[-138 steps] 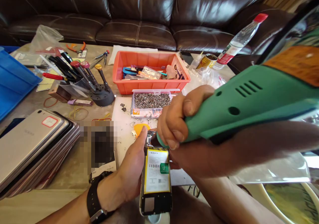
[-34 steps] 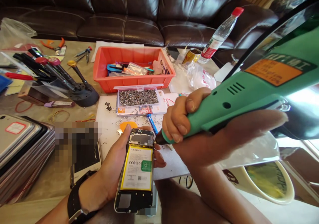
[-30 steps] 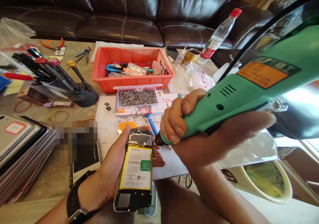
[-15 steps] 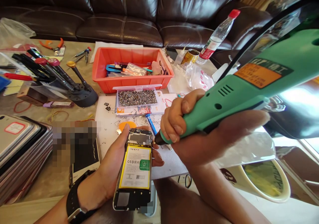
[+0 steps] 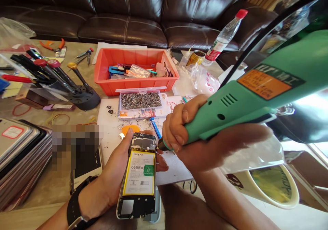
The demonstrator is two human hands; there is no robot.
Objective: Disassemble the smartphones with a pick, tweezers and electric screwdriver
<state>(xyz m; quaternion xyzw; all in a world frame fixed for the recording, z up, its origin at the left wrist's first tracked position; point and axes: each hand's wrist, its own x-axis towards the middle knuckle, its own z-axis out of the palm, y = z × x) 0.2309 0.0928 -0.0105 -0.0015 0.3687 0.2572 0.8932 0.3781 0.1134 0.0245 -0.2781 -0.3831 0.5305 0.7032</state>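
Note:
My left hand grips an opened phone from below, back cover off, its white and yellow battery facing up. My right hand is wrapped round a green electric screwdriver. The tool's dark tip touches the phone's upper right edge, beside the exposed circuit board. A black watch sits on my left wrist. The phone hovers over the near edge of a white mat.
A clear box of tiny screws and an orange bin lie behind the phone. Screwdrivers stand in a black holder at left. Stacked phones fill the near left. A water bottle and can stand far right; a sofa lies beyond.
The screwdriver tip has slid a little left and down onto the phone's upper right edge. Over the longer span, the phone and my view shifted left.

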